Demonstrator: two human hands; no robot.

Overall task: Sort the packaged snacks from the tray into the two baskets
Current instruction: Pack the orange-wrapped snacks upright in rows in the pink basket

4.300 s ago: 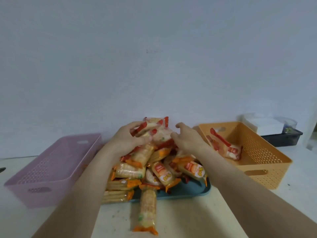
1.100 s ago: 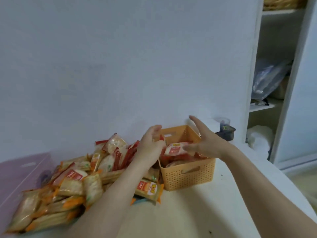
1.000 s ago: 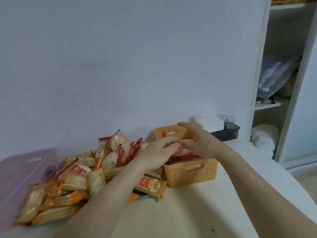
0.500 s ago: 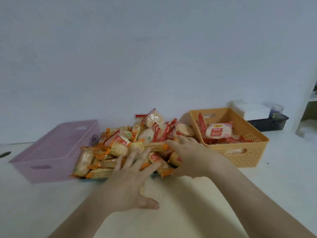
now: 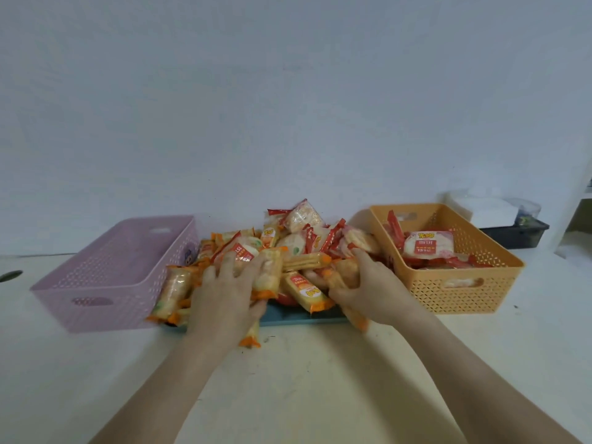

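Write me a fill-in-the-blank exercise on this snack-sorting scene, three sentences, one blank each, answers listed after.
1. The basket that already holds red-trimmed packets is the ______ one, not the purple basket.
2. The heap of snack packets lies on a ______ tray between the two baskets.
3. The left hand and right hand both rest on the ______.

Missing words: orange; blue; heap of packets

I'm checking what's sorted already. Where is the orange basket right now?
In the head view, the orange basket sits on the table at the right, beside the snack pile and just beyond the right hand.
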